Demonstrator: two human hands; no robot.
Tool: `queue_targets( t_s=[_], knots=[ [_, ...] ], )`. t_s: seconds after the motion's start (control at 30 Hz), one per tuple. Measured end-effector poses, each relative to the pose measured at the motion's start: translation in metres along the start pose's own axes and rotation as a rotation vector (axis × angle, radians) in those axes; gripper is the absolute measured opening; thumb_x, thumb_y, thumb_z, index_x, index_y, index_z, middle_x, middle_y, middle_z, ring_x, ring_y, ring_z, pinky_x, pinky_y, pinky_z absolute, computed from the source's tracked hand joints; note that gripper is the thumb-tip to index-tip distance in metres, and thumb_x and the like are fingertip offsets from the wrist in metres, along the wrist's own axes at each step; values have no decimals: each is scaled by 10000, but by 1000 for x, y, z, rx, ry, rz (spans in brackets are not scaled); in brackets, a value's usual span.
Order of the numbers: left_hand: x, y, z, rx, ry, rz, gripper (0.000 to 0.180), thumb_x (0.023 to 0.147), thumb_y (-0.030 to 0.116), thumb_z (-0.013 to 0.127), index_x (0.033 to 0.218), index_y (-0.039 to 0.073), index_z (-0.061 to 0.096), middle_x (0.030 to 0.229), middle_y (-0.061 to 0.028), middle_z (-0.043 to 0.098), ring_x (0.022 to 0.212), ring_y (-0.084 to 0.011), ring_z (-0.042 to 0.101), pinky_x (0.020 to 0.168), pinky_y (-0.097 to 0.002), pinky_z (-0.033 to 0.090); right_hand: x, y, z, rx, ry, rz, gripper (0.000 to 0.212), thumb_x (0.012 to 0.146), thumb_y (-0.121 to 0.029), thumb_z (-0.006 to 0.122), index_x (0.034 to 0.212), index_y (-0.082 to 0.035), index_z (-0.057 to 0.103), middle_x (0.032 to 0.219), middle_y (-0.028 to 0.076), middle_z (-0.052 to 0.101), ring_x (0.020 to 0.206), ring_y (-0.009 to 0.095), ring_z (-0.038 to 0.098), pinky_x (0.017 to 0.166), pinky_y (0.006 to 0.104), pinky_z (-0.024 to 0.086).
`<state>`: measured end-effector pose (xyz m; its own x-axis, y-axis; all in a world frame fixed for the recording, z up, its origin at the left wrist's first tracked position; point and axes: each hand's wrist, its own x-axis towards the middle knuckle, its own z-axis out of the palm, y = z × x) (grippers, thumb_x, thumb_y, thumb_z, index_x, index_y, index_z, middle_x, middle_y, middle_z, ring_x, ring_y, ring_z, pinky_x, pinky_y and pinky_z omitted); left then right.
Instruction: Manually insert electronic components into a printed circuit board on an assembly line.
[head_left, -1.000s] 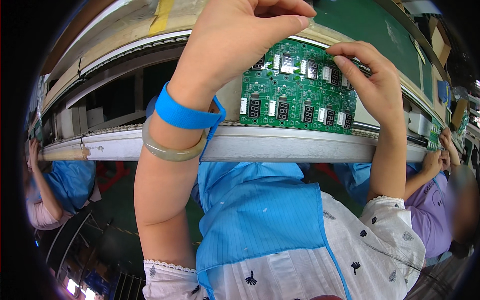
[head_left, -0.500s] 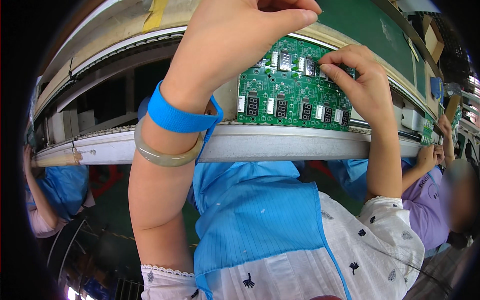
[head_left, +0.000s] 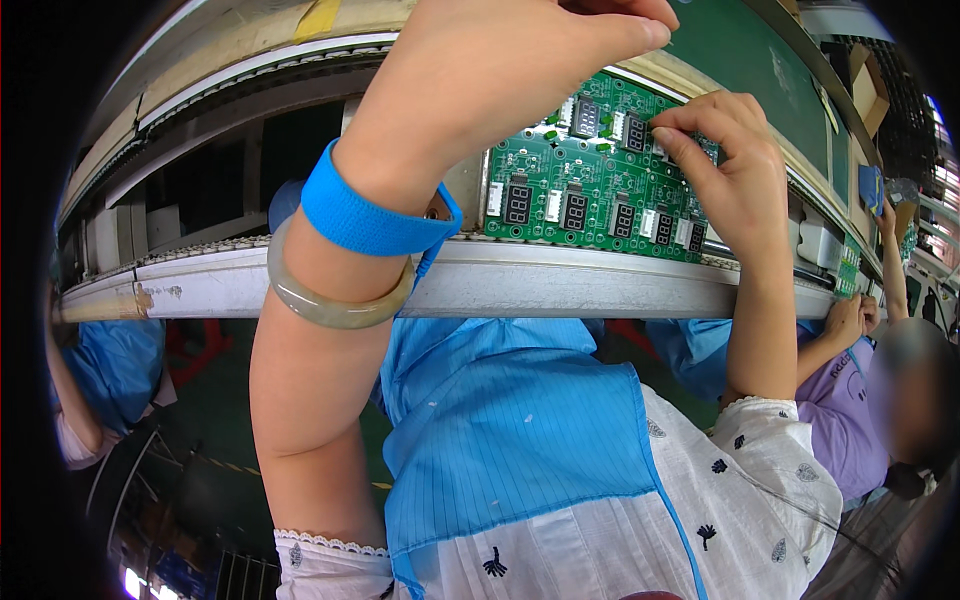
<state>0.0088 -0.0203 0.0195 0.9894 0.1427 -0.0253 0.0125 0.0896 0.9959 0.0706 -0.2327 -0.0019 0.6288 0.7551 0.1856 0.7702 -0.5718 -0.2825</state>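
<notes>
While left hand (head_left: 500,75) stays raised, right hand (head_left: 730,170) pinches circuit board (head_left: 590,195) higher

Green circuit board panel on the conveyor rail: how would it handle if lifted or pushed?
The green circuit board panel looks thin and flat, so probably stiff and light. Its raised black display parts suggest fragility. Resting on the grey metal rail, it would likely slide, not roll.

Carrier: a conveyor line (head_left: 560,285) with a pale metal front rail.
On it: 1 green circuit board (head_left: 590,190), resting just behind that rail.
Board's parts: small black number displays in rows.
</notes>
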Motion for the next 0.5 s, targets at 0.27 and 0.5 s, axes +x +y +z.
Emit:
queue_targets(
  t_s=[0.27,0.5],
  knots=[
    [3,-2,1,9,-7,-17,148,844,46,668,962,-42,661,844,-52,653,752,-77,581,689,-201,491,-2,1,-1,-7,26,-50,100,747,-71,705,837,-29,695,821,73,623,840,233,561,731,322,448],
    [4,-5,2,-30,-16,-45,147,841,37,670,966,-40,658,849,-57,665,755,-80,604,691,-197,500,-1,0,1,40,57,-58,74,755,-107,700,806,-53,699,775,72,601,833,263,537,742,367,443]
  ],
)
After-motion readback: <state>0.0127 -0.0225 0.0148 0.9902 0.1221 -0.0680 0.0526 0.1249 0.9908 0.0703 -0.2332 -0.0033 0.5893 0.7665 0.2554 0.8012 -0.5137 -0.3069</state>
